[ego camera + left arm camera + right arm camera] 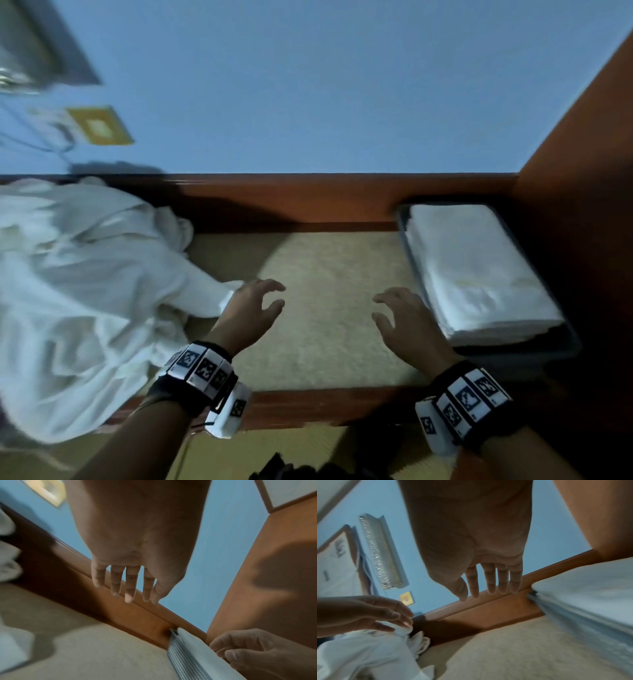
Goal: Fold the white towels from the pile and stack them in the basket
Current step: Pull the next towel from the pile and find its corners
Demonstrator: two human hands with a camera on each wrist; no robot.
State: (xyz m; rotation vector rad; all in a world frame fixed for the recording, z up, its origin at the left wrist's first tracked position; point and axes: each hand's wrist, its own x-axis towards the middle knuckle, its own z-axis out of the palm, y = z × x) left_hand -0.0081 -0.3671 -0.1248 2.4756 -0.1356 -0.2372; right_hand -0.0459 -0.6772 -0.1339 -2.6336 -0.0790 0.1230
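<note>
My left hand [251, 313] and right hand [402, 318] hover over the beige mat [329, 308], fingers loosely spread and holding nothing. The crumpled pile of white towels [82, 294] lies at the mat's left end, a corner of it just beside my left hand. At the mat's right end, near my right hand, the folded towels [476, 270] sit stacked in the dark basket [534, 356].

Crumpled white towel pile [78, 291] runs off the left edge, motion-blurred. Dark grey plastic basket [534, 356] mostly hidden under stacked folded white towels [479, 274]. Blurred yellow square wall plate [99, 125]: detail unreadable.
</note>
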